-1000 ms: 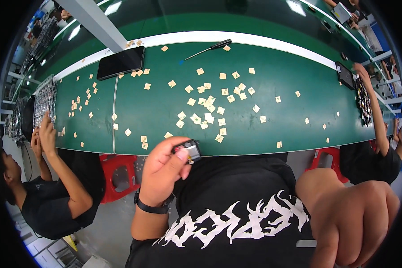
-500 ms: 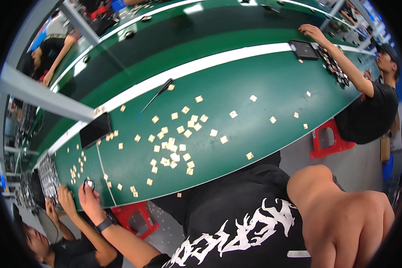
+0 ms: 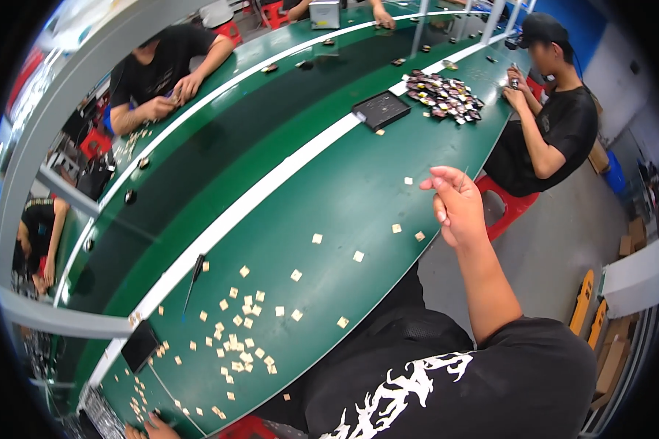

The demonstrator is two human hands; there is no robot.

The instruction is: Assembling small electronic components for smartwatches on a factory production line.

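Observation:
My right hand point(image 3: 455, 203) is raised over the right front edge of the green table. Its fingers are half curled and a little apart, with nothing visible in them. A small pale square piece point(image 3: 408, 180) lies on the table just left of its fingertips. At the lower left rim a hand point(image 3: 156, 429), which looks like my left, is cut off by the picture's edge; its grip is hidden. Several more cream squares point(image 3: 247, 310) are scattered between the hands. Beyond them lies a screwdriver point(image 3: 192, 282) with a black handle.
A black tray point(image 3: 381, 111) and a heap of small dark parts point(image 3: 447, 96) sit toward the far right, near a seated co-worker point(image 3: 545, 110). A dark flat panel point(image 3: 140, 347) lies at left. Grey posts point(image 3: 73, 320) cross the left side. More people work across the belt.
My view has swung to the right. My right hand has gone from close below the camera out over the table edge. The left hand, earlier holding a small dark item, is now mostly out of view.

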